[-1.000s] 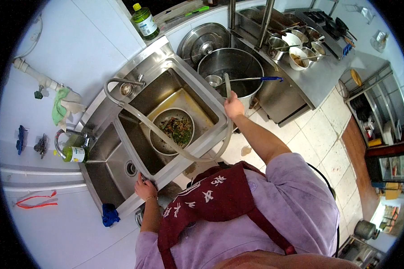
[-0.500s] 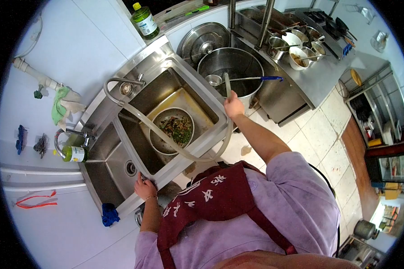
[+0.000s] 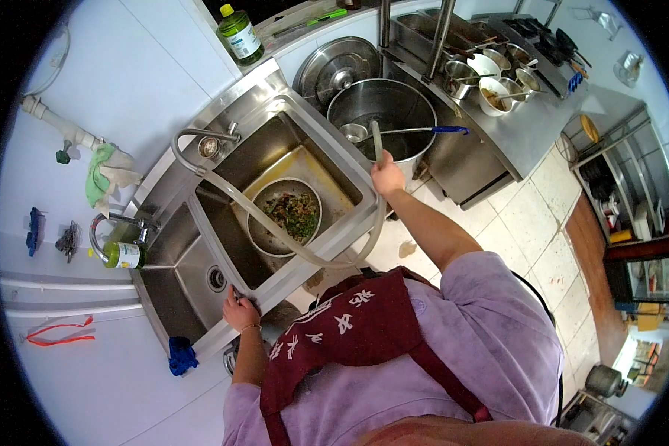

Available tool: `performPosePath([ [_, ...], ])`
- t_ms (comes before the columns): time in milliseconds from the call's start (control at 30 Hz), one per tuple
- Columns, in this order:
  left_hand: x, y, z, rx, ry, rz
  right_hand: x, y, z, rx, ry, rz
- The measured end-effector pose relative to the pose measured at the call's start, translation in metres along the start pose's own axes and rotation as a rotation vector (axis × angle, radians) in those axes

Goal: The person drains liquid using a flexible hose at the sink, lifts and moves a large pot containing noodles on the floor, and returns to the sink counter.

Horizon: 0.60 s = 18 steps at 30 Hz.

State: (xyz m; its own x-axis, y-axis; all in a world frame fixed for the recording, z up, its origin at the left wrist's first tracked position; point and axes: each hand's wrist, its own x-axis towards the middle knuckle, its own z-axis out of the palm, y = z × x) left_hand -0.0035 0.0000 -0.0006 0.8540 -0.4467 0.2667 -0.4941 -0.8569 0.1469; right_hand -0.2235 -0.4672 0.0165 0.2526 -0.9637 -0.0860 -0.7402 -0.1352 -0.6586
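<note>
Translucent hose [image 3: 238, 195] ran from the gooseneck faucet [image 3: 189, 134] at the back edge of the steel sink [image 3: 275, 286], crossed the larger basin [image 3: 308, 167], dipped over the front edge and rose to the right hand [image 3: 387, 177]. Through my remote feed I saw that hand's fingers wrapped tight around it, just off the sink's front right corner, with the upper end leaning into the large stockpot [image 3: 401, 104]. Across the pot lay a ladle [image 3: 409, 131], its blue grip reaching past the rim beside the steel counter [image 3: 490, 130]. Behind stood a round lid [image 3: 338, 67], tilted against the wall.

I had the left hand [image 3: 243, 312] at the sink's front edge, by the smaller basin [image 3: 178, 260], fingers on the ledge; whether they gripped it I could not tell. Near the front edge of the larger basin sat a round metal bowl [image 3: 266, 239] of chopped greens [image 3: 293, 215]. Bunched blue cloth [image 3: 181, 355] hung at the front left corner, and a green bottle [image 3: 123, 255] was near the back left one.
</note>
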Motion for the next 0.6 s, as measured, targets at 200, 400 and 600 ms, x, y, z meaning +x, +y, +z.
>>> performPosePath([
  [200,0.0019,-0.0048,0.0025,0.003,-0.070,-0.031,0.0015,0.0021,0.0030,0.002,0.020,-0.010],
  [400,0.0010,-0.0017,0.0014,0.000,-0.044,-0.035,-0.0003,0.0004,0.0010,0.014,0.034,-0.020],
  [600,0.0004,-0.0037,0.0037,-0.002,-0.014,-0.019,-0.0012,0.0002,0.0005,0.011,0.032,-0.013],
])
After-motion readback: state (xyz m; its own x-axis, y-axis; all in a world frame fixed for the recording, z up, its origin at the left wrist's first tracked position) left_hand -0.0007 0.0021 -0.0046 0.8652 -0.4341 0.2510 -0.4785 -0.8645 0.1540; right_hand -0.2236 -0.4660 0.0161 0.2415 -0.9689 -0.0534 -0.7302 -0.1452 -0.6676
